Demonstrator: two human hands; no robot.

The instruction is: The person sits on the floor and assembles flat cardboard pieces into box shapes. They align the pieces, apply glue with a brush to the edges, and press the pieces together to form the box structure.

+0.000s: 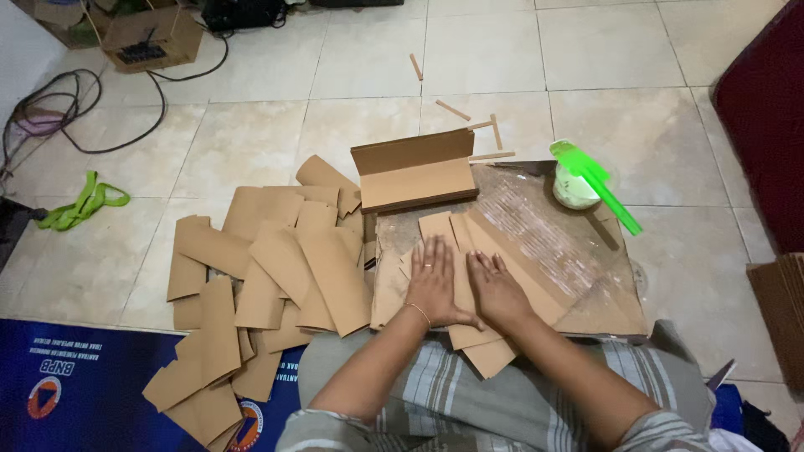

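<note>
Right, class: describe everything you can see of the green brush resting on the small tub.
The green brush is bright, glossy and looks like plastic. It has a broad flat head at its upper left end and a long straight handle running down to the right. It lies tilted across the top of a small round pale tub, its handle overhanging the worn cardboard work board. Neither hand touches it.

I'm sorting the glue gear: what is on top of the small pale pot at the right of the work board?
A bright green brush lies across the top of the pot, its handle sticking out toward the right. The pot's contents cannot be seen, as the brush covers its mouth.
</note>
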